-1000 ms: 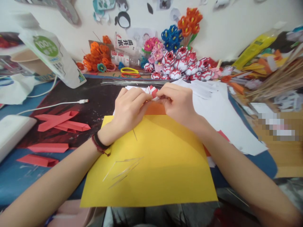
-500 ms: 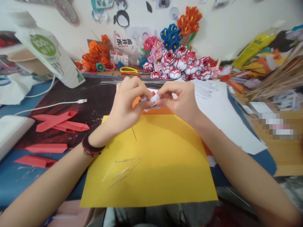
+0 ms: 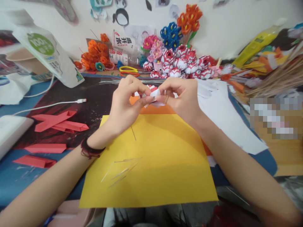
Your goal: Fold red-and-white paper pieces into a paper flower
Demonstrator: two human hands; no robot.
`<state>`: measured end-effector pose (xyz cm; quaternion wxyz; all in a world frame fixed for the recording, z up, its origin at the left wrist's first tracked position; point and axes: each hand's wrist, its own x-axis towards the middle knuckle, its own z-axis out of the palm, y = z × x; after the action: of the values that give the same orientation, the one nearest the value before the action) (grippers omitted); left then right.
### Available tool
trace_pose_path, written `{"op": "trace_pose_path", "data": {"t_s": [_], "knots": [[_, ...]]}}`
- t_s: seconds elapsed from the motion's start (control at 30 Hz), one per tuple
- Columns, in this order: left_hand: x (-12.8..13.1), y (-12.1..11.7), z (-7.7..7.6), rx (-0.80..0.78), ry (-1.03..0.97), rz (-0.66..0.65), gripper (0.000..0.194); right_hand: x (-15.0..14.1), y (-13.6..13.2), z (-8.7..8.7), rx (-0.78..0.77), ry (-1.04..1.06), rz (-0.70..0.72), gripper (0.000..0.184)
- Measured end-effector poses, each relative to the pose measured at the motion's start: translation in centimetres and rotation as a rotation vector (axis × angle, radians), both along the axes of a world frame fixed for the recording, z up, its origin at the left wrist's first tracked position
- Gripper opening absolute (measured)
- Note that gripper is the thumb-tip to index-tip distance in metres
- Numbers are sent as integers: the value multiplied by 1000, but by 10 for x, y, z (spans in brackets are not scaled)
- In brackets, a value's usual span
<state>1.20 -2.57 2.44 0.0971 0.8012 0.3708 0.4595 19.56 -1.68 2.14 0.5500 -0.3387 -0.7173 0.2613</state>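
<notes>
Between my hands is a small red-and-white folded paper flower [image 3: 155, 93], partly hidden by my fingers. My left hand [image 3: 131, 97] pinches its left side between thumb and fingers. On the other side, my right hand [image 3: 181, 96] pinches a white petal edge. Both hands hover over the far edge of a yellow paper sheet [image 3: 151, 157], with an orange sheet [image 3: 158, 110] behind it. Several thin wire pieces [image 3: 121, 171] lie on the yellow sheet, and a single thin wire [image 3: 133, 133] lies below my left hand.
Folded red paper strips [image 3: 55, 121] lie at left near a white cable [image 3: 47, 107] and a leaning white bottle [image 3: 50, 53]. Finished red-and-white paper flowers [image 3: 181, 64], yellow-handled scissors [image 3: 128, 70] and thin wires [image 3: 110, 81] are at the back. White paper sheets [image 3: 227, 116] spread at right.
The paper flower has turned in my fingers, so more of its red-and-white petals show. My right hand has shifted slightly; the things on the table stay where they were.
</notes>
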Motion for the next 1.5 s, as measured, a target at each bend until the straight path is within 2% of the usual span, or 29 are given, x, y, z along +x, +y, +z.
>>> {"op": "trace_pose_path", "data": {"t_s": [0.17,0.27,0.57,0.73,1.07,1.2,1.33,1.43,1.5], "knots": [[-1,0,2,69,159,4,23,1,4,-5,15,-11,49,11],[-1,-2,5,94,228,22,21,2,6,-6,47,-79,23,12],[1,-4,3,154,237,99,20,2,3,-1,83,-179,-11,17],[0,-5,2,195,253,124,18,2,1,-1,105,-175,7,12],[1,-5,2,239,343,95,23,1,-6,2,162,-285,-52,24],[1,-6,3,200,337,74,18,3,-3,1,165,-255,-67,15],[-1,-7,7,198,292,113,20,4,5,-1,16,-96,16,17],[-3,-10,12,204,185,180,21,2,11,-3,-275,170,100,24],[-5,-12,15,196,116,206,23,1,13,-3,-524,272,254,32]]}}
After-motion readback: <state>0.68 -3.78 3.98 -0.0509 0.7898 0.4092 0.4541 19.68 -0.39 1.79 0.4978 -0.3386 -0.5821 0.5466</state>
